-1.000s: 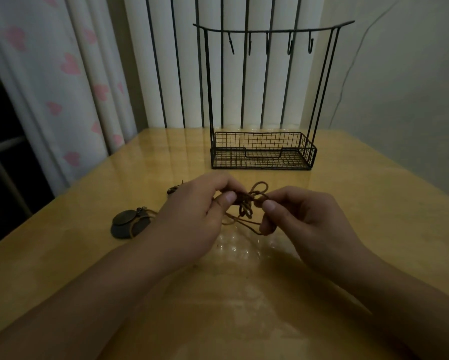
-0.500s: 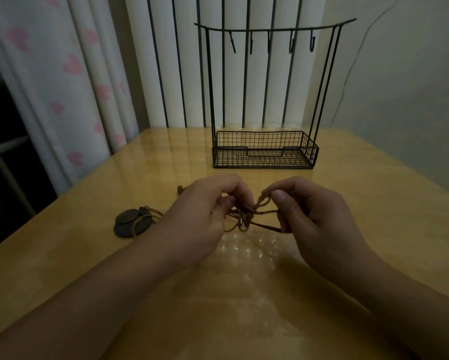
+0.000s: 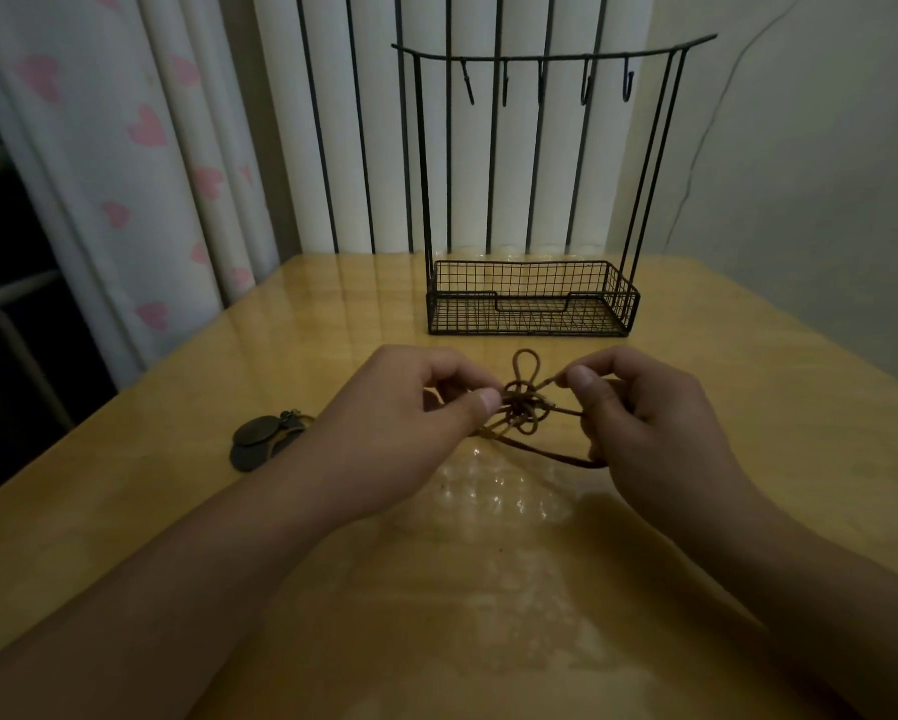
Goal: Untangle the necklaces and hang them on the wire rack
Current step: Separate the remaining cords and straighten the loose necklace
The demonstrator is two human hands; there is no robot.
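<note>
At the far left, two dark round pendants lie flat on the yellow table, probably left there so that their weight does not pull on the cords. Next, the left hand pinches the brown knot of cords between thumb and fingers, and it seems to hold the knot steady above the table. The right hand pinches a cord end beside the knot, with another strand passing under its fingers, likely to draw one loop free. Behind them the wire rack stands with its hooks bare, so no necklace hangs yet.
</note>
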